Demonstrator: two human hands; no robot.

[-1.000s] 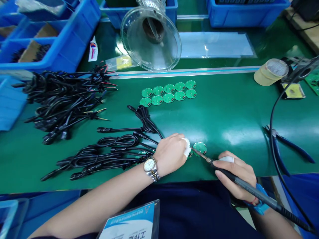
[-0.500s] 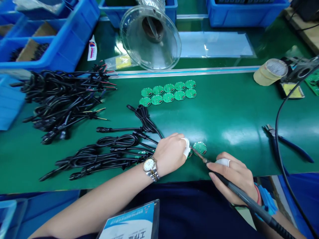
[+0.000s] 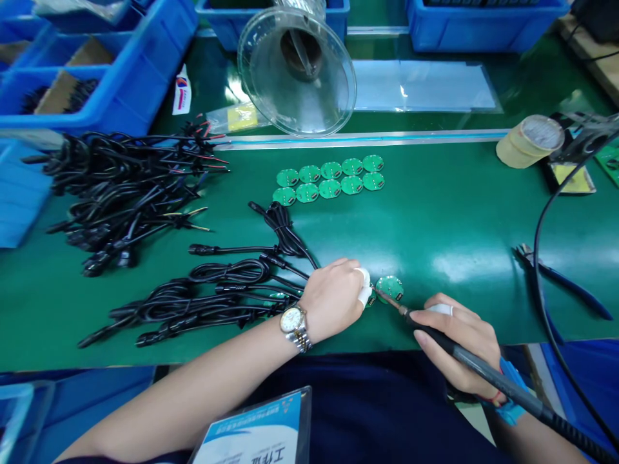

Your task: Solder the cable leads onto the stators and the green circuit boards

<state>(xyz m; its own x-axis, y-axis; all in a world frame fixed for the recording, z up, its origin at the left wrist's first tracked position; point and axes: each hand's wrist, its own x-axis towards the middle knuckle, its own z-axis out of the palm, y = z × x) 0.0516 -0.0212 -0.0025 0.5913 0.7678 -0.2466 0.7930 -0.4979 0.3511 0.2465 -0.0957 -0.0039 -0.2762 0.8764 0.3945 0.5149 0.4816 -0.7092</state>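
My left hand is closed at the near side of the bench, with white finger covers on the fingertips. It pinches the end of a black cable, whose tip is mostly hidden by the fingers. Under those fingertips a small green circuit board shows only its edge. My right hand is wrapped round a soldering iron, held like a pen. The iron's tip points left, close to my left fingertips. Just right of them lies another round circuit board, partly behind the tip.
Bundled black cables lie left of my hands, and a larger cable pile sits beyond. Two rows of round boards lie ahead. Cutters and the iron's cord are at right. A clear fume funnel hangs above; blue bins stand behind.
My right hand and the soldering iron have shifted slightly right. The left hand keeps its pinch at the board. The whole view has moved a little.
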